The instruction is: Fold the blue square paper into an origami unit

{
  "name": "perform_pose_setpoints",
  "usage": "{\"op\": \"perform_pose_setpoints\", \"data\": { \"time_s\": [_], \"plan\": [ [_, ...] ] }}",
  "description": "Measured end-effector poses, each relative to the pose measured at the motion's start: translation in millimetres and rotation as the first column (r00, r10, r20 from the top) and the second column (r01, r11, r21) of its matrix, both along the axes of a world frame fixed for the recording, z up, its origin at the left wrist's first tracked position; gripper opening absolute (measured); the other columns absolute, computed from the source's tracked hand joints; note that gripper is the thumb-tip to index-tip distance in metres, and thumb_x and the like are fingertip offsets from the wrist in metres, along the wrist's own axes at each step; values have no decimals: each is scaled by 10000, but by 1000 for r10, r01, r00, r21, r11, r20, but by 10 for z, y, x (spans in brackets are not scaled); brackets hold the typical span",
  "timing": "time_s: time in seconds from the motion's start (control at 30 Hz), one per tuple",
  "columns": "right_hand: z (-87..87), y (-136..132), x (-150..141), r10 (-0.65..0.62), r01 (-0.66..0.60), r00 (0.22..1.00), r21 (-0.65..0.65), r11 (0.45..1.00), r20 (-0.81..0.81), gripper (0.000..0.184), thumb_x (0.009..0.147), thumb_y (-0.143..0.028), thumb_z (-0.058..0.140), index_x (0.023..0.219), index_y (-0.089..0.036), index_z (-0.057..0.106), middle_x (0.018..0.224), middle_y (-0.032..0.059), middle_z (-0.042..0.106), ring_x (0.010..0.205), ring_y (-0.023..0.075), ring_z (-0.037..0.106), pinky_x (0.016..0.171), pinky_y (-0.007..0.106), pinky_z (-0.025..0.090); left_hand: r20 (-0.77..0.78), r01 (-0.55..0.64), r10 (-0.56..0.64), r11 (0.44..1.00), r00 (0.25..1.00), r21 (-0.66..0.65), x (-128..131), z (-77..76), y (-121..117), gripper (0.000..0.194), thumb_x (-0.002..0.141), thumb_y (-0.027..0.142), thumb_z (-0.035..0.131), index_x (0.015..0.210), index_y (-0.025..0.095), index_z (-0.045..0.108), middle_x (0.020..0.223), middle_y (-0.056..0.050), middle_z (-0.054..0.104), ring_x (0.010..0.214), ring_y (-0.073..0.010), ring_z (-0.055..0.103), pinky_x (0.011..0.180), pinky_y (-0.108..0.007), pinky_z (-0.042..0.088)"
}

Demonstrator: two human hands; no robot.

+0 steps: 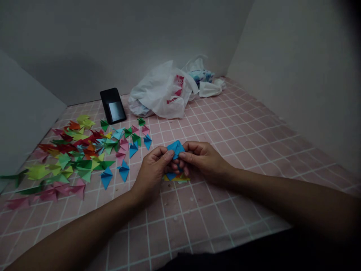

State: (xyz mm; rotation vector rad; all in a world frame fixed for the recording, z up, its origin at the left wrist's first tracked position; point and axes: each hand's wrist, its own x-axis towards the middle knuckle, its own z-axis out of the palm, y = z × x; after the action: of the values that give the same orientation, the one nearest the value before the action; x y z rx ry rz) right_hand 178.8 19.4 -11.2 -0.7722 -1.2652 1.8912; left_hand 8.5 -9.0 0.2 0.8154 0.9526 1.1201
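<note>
A partly folded piece of blue origami paper is pinched between both hands, above the middle of the pink checked surface. My left hand grips its left edge between thumb and fingers. On the opposite edge, my right hand has thumb and forefinger closed on the paper. Beneath the hands lie paper sheets, with blue, yellow and orange showing; my fingers partly hide them. Nearest to my left hand are several folded blue paper cranes.
Many folded paper cranes in mixed colours spread over the left side. Behind them a black phone leans upright. A crumpled white plastic bag sits at the back, with a blue-patterned packet beside it. Grey walls enclose the surface.
</note>
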Motion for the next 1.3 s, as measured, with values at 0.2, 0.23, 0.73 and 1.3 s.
{"op": "perform_pose_setpoints", "data": {
  "time_s": [0.2, 0.23, 0.73, 1.3],
  "plan": [
    [27, -1, 1, -11, 11, 999, 2, 1000, 30, 228, 848, -346, 748, 795, -158, 631, 655, -9, 690, 492, 74, 604, 504, 193, 504, -11, -2, 2, 1000, 1000, 0, -6, -20, -9, 350, 733, 405, 868, 742, 158, 621, 670, 7, 690, 572, -86, 621, 582, -192, 531],
    [33, -2, 0, -16, 16, 999, 1, 1000, 37, 221, 845, -339, 745, 789, -159, 630, 648, -12, 683, 488, 73, 600, 502, 194, 502, -19, -3, 3, 1000, 1000, 1, -8, -23, -9, 343, 734, 404, 866, 748, 158, 627, 672, 7, 691, 573, -86, 620, 585, -193, 533],
    [69, -17, 5, -50, 38, 990, 89, 995, 134, 212, 838, -341, 718, 775, -174, 604, 669, -10, 661, 517, 91, 590, 519, 228, 496, -179, -11, 16, 999, 984, 32, -28, -35, 12, 311, 753, 409, 824, 738, 157, 642, 628, 20, 644, 551, -82, 572, 558, -194, 499],
    [107, -51, 0, -158, 150, 977, 61, 987, 144, 263, 806, -346, 749, 709, -191, 560, 550, -45, 595, 437, 82, 527, 448, 207, 425, -287, 71, -47, 995, 957, 73, -38, -2, 17, 298, 767, 394, 782, 715, 172, 589, 606, 22, 608, 544, -99, 536, 555, -231, 450]
  ]
}}
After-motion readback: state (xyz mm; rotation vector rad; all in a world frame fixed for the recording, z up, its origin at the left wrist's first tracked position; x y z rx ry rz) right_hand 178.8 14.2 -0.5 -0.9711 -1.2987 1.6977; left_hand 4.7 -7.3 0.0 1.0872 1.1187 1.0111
